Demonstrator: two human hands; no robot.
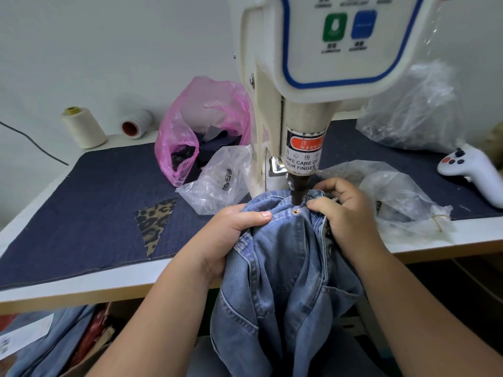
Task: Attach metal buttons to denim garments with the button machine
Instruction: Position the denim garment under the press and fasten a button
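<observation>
Nearest: two bare forearms reach up from the lower edge, with the denim garment (283,273) hanging between them, off the front edge of the worktop (81,284).
Left hand (231,235): fingers curled into the bunched denim, thumb lying flat across the top fold, just left of the punch.
Right hand (345,213): fingers curled round the garment's gathered edge, thumb tip close beside the punch.
Button (296,211): one small brass-coloured button sits on the denim between the two thumbs, directly below the dark punch (299,191).
Button machine (321,77): cream head with a blue outline, one green pad and one blue pad on its face, and a red warning label on the column; it stands at the middle of the worktop.
Room to move: little around the punch, with thumbs on both sides and clear bags close behind; the left half of the worktop is more open.
Surface: white worktop with a dark blue cloth mat (95,213), one leopard-print scrap (155,221) lying on it.
Bags: one pink bag (201,123), and crumpled clear bags (220,180) on both sides of the machine.
Thread: two cream cones (84,126), one upright, one on its side, against the pale wall.
Far right: one white handheld controller (473,172).
Below the worktop: more denim (51,344) at lower left.
</observation>
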